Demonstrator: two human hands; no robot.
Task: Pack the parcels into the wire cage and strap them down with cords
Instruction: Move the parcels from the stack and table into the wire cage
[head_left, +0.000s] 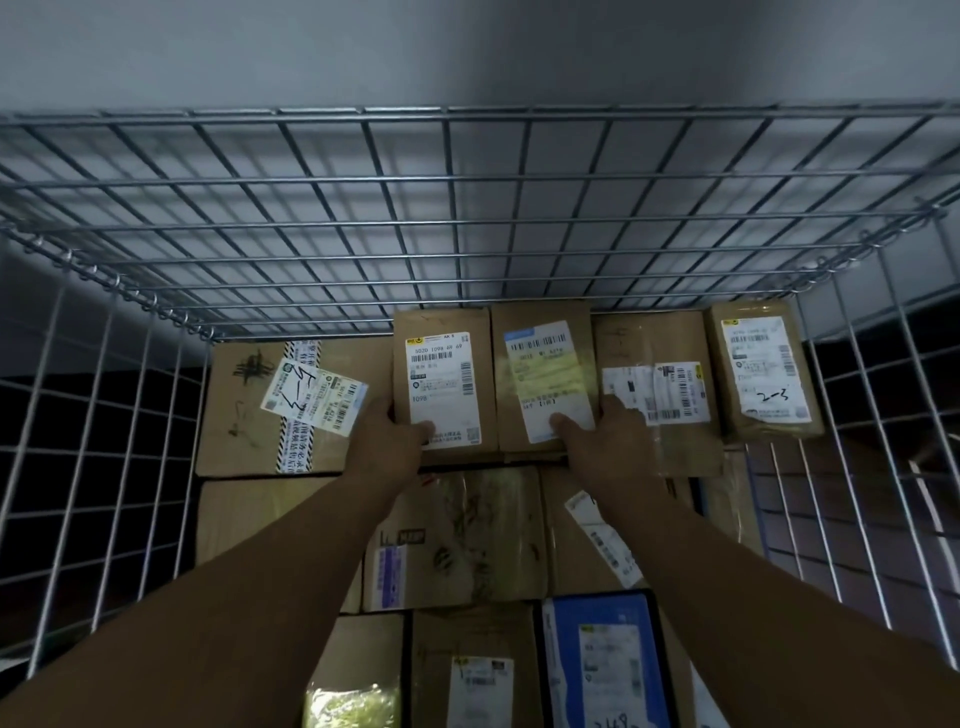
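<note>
I look down into a wire cage (467, 223) filled with brown cardboard parcels. Two narrow parcels stand side by side against the back mesh. My left hand (387, 441) grips the near left corner of the left parcel (441, 384), thumb on its white label. My right hand (602, 434) grips the near right corner of the right parcel (543, 379), thumb on its yellow-tinted label. Both arms reach in from the bottom of the view. No cords are in sight.
A large box (249, 410) with a slanted label lies at the back left. A taped parcel (660, 384) and a parcel marked "2-3" (761, 374) sit at the back right. More boxes and a blue package (602, 660) fill the near rows. Mesh walls (93, 441) close both sides.
</note>
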